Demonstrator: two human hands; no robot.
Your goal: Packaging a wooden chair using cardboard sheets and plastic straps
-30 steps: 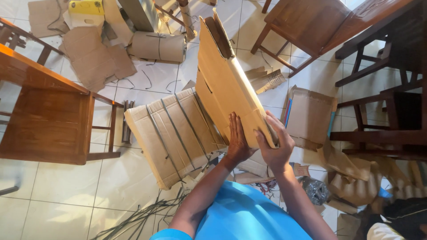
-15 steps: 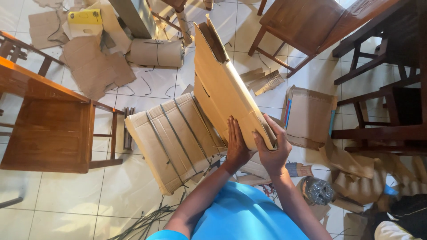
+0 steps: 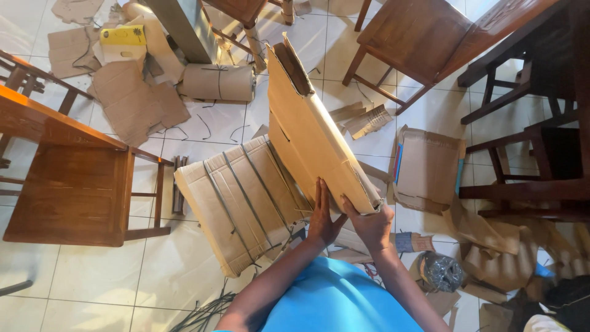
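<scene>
Brown flattened cardboard box (image 3: pixel 313 132) stands tilted, its near end clamped by the right hand (image 3: pixel 370 224) while the left hand (image 3: pixel 322 215) lies open-fingered alongside, and such a low grip could let it topple onto the strapped cardboard bundle (image 3: pixel 243 200).

The right hand (image 3: pixel 370 224) has slid from the side of the flattened carton (image 3: pixel 313 132) to under its near end. The left hand (image 3: pixel 322 215) has shifted slightly lower.

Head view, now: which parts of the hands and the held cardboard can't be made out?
- Right hand fingertips: head view, hidden under the folded cardboard piece.
- Cardboard's far face: turned away from the camera.
- Left hand palm: pressed flat against the cardboard.
</scene>
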